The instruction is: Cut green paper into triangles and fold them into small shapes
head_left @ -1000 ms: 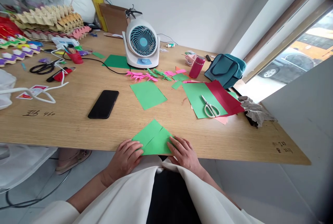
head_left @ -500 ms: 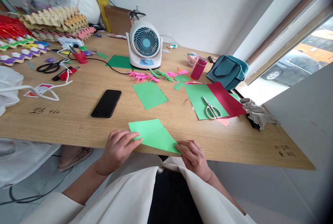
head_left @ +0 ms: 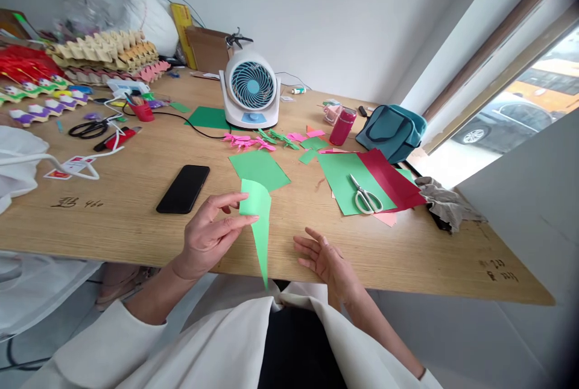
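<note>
Nearest of all, the left hand [head_left: 210, 235] pinched the upper corner of a light green paper sheet [head_left: 261, 226] between thumb and fingertips. It held the sheet up off the wooden table [head_left: 136, 208], so the paper hung curled, its lower point reaching down past the near edge. Just to the right, apart from the sheet, the right hand [head_left: 323, 256] lay open, palm up and fingers spread, holding nothing.

Behind the left hand, a black phone [head_left: 183, 189] lay flat on the table, and beside it a darker green sheet [head_left: 259, 170] lay flat too. Further right, white-handled scissors [head_left: 365, 196] rested on a larger green sheet [head_left: 344, 172], which overlapped a red sheet [head_left: 391, 175]. A grey cloth [head_left: 446, 202] was crumpled at the right edge.

Beyond these lay a row of small pink and green folded pieces [head_left: 253, 140], then a white desk fan [head_left: 251, 90], a red bottle [head_left: 342, 126] and a teal bag [head_left: 391, 129]. Far left were black scissors [head_left: 88, 129] and stacked paper shapes [head_left: 104, 51].
</note>
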The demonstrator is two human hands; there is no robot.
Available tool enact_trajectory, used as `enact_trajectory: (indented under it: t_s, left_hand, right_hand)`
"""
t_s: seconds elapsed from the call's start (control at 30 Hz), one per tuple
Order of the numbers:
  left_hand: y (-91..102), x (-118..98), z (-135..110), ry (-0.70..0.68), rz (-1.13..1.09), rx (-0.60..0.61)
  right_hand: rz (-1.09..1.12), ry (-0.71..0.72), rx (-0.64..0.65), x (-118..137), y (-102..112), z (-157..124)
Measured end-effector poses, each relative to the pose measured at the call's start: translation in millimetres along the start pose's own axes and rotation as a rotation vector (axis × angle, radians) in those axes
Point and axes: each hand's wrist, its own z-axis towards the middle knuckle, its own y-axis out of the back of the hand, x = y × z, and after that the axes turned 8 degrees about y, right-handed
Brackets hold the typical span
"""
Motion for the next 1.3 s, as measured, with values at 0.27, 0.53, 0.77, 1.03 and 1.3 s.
enact_trajectory:
  t_s: [0.27, 0.53, 0.77, 1.03, 1.3]
  left_hand:
    - [-34.0, -12.1, 35.5, 0.068, -0.306, -0.073]
    - [-49.9, 4.0, 27.1, 0.787, -0.716, 0.001]
    - [-76.7, 3.9, 5.6, 1.069, -0.854, 0.414]
    - [-82.7, 1.5, 12.9, 1.003, -0.91, 0.31]
    - [-79.1, 11.2, 23.5, 1.005, -0.722, 0.161]
  right_hand:
    - [0.176, -0.183, 0.188, -7.8, -36.5, 28.9]
    - [0.035, 0.193, -0.116, -17.4, -32.6, 42.0]
    - [-0.157, 0.367, -0.143, -21.3, -26.1, 46.7]
    - [-0.246, 0.179, 0.017, -19.0, -30.4, 50.3]
    - [-0.578, 0.23, 0.052, -28.2, -30.7, 50.3]
